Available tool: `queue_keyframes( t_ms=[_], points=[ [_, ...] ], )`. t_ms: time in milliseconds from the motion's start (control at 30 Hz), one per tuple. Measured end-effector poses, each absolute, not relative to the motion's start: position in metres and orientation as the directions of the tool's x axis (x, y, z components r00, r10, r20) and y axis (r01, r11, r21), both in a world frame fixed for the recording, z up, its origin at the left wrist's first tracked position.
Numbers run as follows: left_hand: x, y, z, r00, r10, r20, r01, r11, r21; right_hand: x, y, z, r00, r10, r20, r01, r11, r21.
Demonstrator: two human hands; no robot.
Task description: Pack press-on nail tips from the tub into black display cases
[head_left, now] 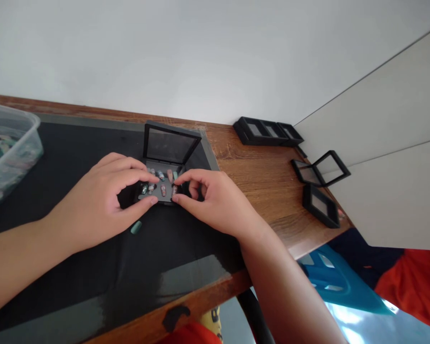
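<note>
Glossy pink and green nail-shaped pieces (164, 190) lie between the fingertips, in an open, black plastic case with windowed lid (172, 129). The left hand (107, 193) has thumb and forefinger parted, apparently empty; the right hand's (215, 197) nearly meet around one piece (175, 190), grip unclear. A light touch should avoid nudging neighbours.

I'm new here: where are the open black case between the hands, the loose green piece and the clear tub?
Open black case (170, 147): head view, raised lid's pane.
Loose green piece (136, 227): head view, its middle.
Clear tub (35, 142): head view, wall near its right corner.
</note>
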State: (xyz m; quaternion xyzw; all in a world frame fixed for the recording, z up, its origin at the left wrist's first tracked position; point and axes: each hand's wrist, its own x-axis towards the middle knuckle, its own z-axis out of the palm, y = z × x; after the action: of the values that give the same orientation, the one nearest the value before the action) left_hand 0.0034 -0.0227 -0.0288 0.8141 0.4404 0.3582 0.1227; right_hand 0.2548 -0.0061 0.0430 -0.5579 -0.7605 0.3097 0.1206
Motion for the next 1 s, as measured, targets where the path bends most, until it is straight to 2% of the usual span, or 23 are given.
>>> queue_keyframes(
  t_ms=[433,733,1000],
  points=[
    [0.000,-0.024,-0.016,0.368,0.759,0.538,0.643,-0.625,0.442,0.254,-0.006,0.041,-0.345,0.924,-0.166,0.787,0.188,-0.587],
    [0.000,-0.023,-0.016,0.299,0.815,0.497,0.663,-0.552,0.506,0.252,-0.009,0.036,-0.437,0.899,-0.016,0.677,0.318,-0.664],
    [0.000,-0.022,-0.022,0.272,0.837,0.474,0.655,-0.522,0.547,0.247,-0.011,0.029,-0.468,0.882,0.052,0.662,0.389,-0.641]
  ],
)
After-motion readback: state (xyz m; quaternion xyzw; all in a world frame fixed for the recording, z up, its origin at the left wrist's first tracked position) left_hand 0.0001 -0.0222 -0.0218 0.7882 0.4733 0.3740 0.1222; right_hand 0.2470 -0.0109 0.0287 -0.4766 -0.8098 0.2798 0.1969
